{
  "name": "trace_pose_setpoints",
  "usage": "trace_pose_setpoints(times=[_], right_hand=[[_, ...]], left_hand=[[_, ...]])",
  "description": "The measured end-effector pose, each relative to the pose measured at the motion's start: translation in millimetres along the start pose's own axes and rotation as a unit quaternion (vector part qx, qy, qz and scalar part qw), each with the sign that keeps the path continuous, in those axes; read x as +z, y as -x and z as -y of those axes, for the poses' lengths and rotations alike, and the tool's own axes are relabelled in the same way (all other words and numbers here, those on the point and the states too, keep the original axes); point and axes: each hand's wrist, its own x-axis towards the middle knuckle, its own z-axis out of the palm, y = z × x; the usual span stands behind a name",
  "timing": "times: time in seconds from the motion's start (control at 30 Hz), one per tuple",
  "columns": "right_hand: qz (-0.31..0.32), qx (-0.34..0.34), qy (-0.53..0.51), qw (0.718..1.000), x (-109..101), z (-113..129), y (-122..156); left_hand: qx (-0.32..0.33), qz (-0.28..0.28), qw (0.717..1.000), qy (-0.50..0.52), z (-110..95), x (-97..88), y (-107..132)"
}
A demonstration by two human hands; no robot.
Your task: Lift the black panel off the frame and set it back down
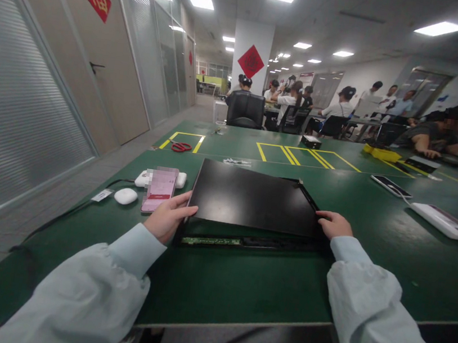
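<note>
A flat black screen panel (254, 200) lies askew over a thin black frame (309, 194) on the green table. Along the near side, a gap between them shows a green circuit board strip (210, 241). My left hand (167, 214) grips the panel's left edge, thumb on top and fingers underneath. At the opposite edge, my right hand (335, 225) is closed with its fingertips pinching near where panel and frame meet. Exactly how much of the frame the right fingers also touch is hidden.
Left of the panel are a pink-screened phone (160, 190), a white power strip (141, 178) and a white rounded case (125, 197). Red scissors (181, 147) lie farther back. A phone (391, 186) and a white power bank-like block (443, 221) are right. A co-worker (430, 134) leans over the far right.
</note>
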Motion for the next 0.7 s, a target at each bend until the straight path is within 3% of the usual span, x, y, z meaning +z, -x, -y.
trace_pose_setpoints(times=[0.27, 0.57, 0.7], right_hand=[[-0.022, 0.026, -0.056, 0.998, 7.0, -2.5, -2.5], [-0.029, 0.052, -0.098, 0.993, 1.1, 2.0, -2.0], [-0.060, 0.075, -0.156, 0.983, -1.2, 3.6, -1.6]], left_hand=[[0.013, 0.022, 1.000, 0.015, 1.6, 0.1, 0.8], [0.044, 0.054, 0.997, 0.015, 2.5, 0.8, 2.3], [0.060, 0.047, 0.997, 0.012, 2.0, 2.9, 4.6]])
